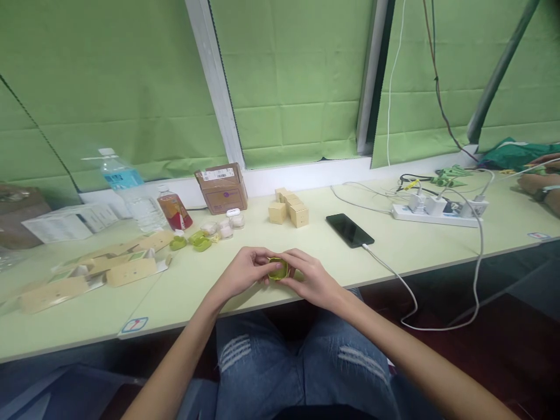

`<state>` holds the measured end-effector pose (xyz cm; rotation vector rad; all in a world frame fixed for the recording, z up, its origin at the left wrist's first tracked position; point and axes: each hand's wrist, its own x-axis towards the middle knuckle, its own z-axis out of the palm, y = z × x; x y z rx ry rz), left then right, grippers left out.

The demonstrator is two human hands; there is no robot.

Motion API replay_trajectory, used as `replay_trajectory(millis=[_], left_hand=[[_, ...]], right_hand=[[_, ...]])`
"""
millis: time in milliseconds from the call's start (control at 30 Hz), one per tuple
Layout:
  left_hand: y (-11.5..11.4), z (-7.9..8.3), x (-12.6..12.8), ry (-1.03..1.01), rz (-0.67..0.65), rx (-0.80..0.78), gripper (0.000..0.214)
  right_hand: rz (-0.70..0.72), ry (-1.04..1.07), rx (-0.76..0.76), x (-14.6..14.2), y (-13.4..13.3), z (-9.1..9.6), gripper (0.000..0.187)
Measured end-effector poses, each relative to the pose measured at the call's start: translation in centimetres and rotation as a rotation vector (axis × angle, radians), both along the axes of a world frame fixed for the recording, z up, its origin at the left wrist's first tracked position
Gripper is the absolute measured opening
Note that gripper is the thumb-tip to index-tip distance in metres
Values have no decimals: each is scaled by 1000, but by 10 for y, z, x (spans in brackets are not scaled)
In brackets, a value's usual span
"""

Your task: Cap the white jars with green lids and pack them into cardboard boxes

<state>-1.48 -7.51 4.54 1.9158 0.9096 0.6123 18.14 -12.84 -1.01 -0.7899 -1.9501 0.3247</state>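
Observation:
Between my two hands, close to the table's front edge, is a small olive-green earbud case cover point(278, 269). My left hand point(247, 271) grips it from the left, its thumb lying across the green piece. From the right, my right hand point(308, 274) closes its thumb and fingers on the other side. Fingers hide much of the piece's outline. More green covers point(201, 242) lie to the left, beside several small pale cases point(225, 228) and one white earbud case point(236, 218).
Small cream boxes point(300, 214) stand behind my hands. A phone point(350, 230) on a white cable lies right, near a power strip point(437, 216). Opened cartons point(131, 271), a red drink bottle point(175, 209), a water bottle point(131, 189) and a brown box point(222, 189) are left. Another person's arm point(540, 184) rests far right.

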Motion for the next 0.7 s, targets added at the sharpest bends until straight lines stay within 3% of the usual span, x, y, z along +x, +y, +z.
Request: replay_trajectory(millis=[233,700], left_hand=[[-3,2,3,25,25,-44,36],[2,-12,8,-56,49,19,23]], right_hand=[[-2,-14,7,0,1,-3,53],[-16,-10,41,0,4,-7,61]])
